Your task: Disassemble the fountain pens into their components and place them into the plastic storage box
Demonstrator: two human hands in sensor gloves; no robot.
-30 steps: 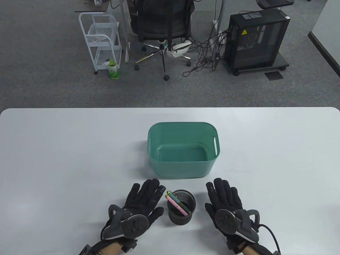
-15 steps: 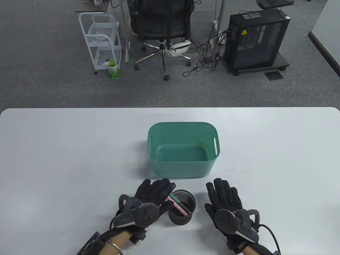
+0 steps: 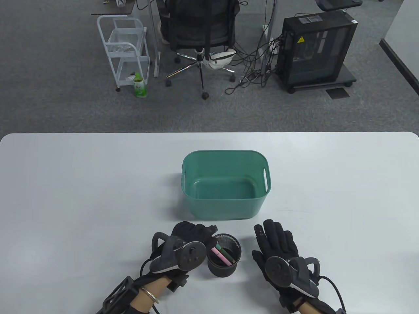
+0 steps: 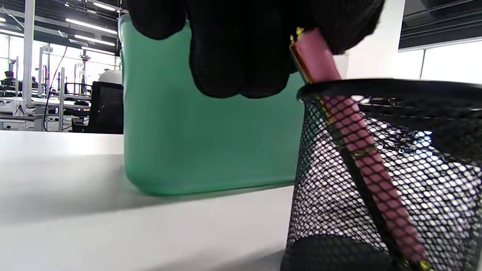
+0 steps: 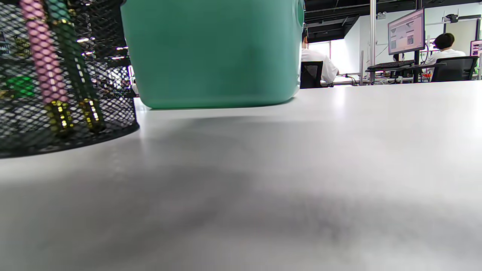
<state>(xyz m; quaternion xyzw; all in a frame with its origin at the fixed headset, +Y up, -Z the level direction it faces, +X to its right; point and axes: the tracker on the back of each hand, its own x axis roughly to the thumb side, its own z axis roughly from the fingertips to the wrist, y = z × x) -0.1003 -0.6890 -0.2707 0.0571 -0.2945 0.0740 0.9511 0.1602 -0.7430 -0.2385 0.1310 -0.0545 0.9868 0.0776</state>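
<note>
A black mesh pen cup (image 3: 224,267) stands near the table's front edge, just in front of the empty green plastic box (image 3: 226,207). A pink pen (image 3: 218,254) and a dark green pen (image 3: 226,253) lean in the cup. My left hand (image 3: 209,231) reaches over the cup's left rim, its fingers curled round the pens' upper ends. In the left wrist view the gloved fingers (image 4: 233,49) close on the top of the pink pen (image 4: 354,150). My right hand (image 3: 275,237) lies flat on the table to the right of the cup, holding nothing.
The white table (image 3: 81,196) stretches wide on both sides of the box. Beyond its far edge are an office chair (image 3: 199,29), a white cart (image 3: 126,52) and a black computer case (image 3: 316,49) on the carpet.
My left hand lifted off the table, moved right to the cup and curled its fingers over the pens' tops. The right hand has not moved.
</note>
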